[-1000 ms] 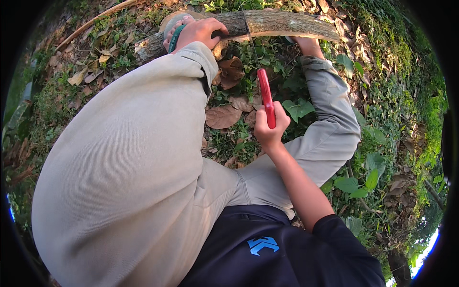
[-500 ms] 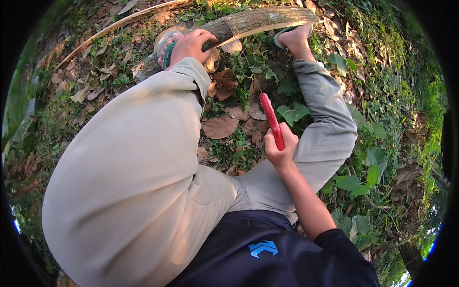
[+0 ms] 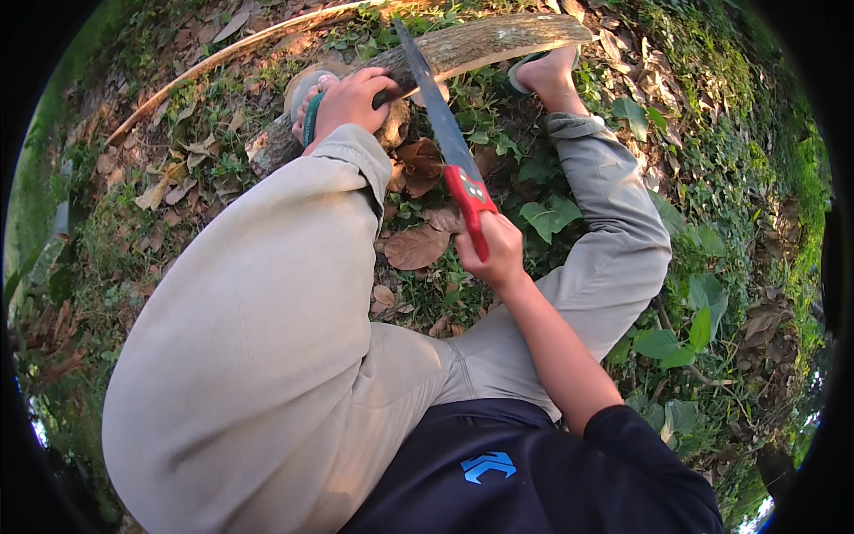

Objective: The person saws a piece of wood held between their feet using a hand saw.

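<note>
One dark shirt with a blue emblem on it is nearest to me, and beyond it spread the bent legs in pale grey trousers. Past the lap I see the person's right hand closed around the red handle of a saw. The dark blade shows its flat side and slants up and left across a thick, curved log; I can't tell whether it touches the bark. Below the blade, a brown dry leaf lies left of the handle, and a broad green leaf to its right.

Further out, the log lies crosswise on the littered ground. The left hand rests on it, left of the blade, fingers bent over the wood; whether it grips or only presses, I can't tell. Just beside that hand are the toes of the left foot, in a sandal with a green strap. The right foot is near the log's right end. Farthest off, a long thin stick curves over the leaves at upper left.
</note>
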Tool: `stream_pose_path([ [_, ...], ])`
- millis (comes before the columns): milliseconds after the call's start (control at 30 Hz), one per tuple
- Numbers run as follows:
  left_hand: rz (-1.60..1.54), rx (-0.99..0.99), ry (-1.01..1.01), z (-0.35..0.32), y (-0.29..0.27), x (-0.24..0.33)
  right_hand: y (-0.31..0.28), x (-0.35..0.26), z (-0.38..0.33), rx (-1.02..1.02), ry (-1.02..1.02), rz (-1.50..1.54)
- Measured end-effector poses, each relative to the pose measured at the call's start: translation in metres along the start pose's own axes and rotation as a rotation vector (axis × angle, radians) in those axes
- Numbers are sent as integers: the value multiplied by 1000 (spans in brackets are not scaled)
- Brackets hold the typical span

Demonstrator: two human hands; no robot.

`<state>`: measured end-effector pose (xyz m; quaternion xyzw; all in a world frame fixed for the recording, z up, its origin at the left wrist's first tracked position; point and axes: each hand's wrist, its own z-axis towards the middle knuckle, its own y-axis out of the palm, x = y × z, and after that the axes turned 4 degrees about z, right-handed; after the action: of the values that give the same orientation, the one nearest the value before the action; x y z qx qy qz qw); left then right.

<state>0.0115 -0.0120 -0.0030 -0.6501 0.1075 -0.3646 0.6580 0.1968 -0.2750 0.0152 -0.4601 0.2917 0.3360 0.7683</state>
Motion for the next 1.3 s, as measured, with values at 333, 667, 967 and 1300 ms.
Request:
stream_pose_path([
  [333,7,-37,4,4,-6,-2,3,14,152,218,501,230],
  [667,-21,-16,61,-1,0,-7,-19,-21,1,121,469,261],
  [967,-41,-73,75,4,-5,-3,23,-14,122,306,506,192],
  [1300,18,-45,57,4,-3,2,-22,-8,38,246,626,434],
])
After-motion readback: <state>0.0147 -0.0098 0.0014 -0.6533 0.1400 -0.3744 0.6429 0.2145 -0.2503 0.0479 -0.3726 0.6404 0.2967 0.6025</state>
